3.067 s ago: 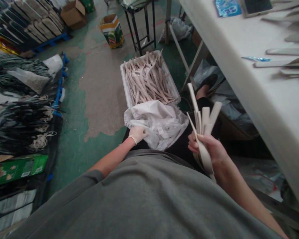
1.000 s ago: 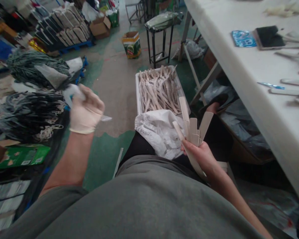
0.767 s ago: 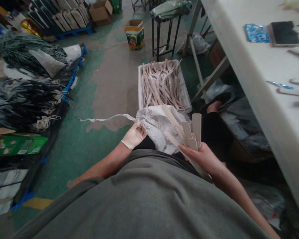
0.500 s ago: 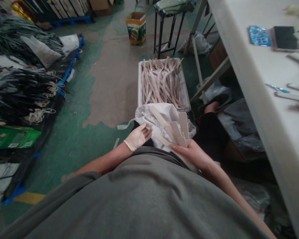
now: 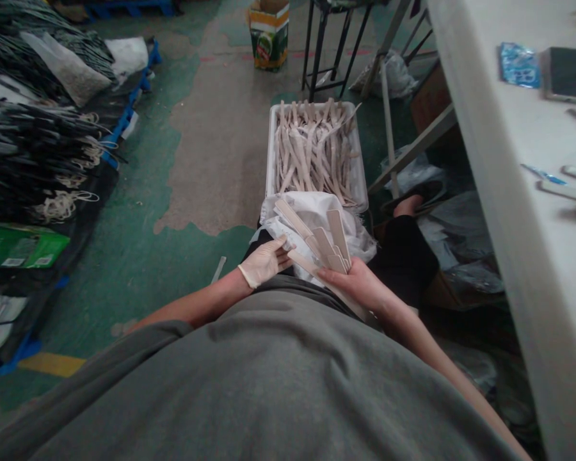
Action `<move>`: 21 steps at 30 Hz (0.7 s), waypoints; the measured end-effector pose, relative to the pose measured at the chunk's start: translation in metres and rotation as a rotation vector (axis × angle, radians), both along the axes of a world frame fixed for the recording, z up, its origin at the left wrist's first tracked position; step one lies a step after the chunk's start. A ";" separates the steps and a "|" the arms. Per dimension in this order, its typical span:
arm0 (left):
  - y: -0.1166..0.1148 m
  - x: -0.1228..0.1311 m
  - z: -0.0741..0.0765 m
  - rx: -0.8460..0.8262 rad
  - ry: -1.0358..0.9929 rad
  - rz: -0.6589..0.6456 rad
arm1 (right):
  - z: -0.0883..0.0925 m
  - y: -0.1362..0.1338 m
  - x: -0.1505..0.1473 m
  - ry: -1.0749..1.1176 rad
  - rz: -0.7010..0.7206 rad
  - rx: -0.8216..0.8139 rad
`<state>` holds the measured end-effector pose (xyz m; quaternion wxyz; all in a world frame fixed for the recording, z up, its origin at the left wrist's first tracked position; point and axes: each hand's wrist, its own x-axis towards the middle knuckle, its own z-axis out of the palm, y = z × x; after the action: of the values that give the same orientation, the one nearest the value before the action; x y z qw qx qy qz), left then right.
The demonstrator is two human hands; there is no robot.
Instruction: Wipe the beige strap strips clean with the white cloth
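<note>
My right hand [image 5: 360,282] is closed around a fanned bunch of flat beige strips [image 5: 324,246] with squared ends, held over my lap. To its left, my left hand [image 5: 265,261] wears a pale glove and has its palm turned partly up. Its fingers are stretched out near the tip of the lowest strip; whether they touch it is unclear. Beneath the strips a white plastic bag [image 5: 360,234] lies across my lap. Just beyond it stands a white bin [image 5: 271,150] heaped with long, crinkled beige strips [image 5: 312,150].
On the right is a white worktable [image 5: 499,160] with a blue packet [image 5: 519,65], a dark flat block [image 5: 567,73] and metal tools. Bundles of dark cords [image 5: 33,160] lie on a pallet to the left. A stool [image 5: 333,51] and a carton [image 5: 269,38] stand ahead.
My right hand and its strips have come slightly closer to my left hand. The white ribbon jutting left from the bag no longer shows there. The whole view has shifted a little.
</note>
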<state>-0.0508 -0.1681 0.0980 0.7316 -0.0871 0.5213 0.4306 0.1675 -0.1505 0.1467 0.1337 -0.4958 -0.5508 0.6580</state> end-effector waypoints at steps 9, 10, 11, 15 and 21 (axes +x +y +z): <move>-0.005 -0.003 -0.001 0.028 0.018 -0.044 | -0.007 0.008 -0.004 -0.052 0.020 0.064; -0.006 -0.004 0.000 0.024 0.019 -0.051 | -0.008 0.009 -0.005 -0.065 0.021 0.073; -0.006 -0.004 0.000 0.021 0.019 -0.055 | -0.008 0.009 -0.005 -0.078 0.022 0.083; -0.005 -0.008 0.001 0.011 0.016 -0.065 | -0.010 0.010 -0.006 -0.159 0.026 0.139; -0.011 -0.003 0.001 -0.010 0.017 -0.088 | -0.012 0.012 -0.019 -0.174 0.092 0.156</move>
<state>-0.0542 -0.1791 0.0994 0.7448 -0.0642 0.5332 0.3961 0.1487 -0.1389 0.1349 0.0936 -0.5134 -0.6320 0.5729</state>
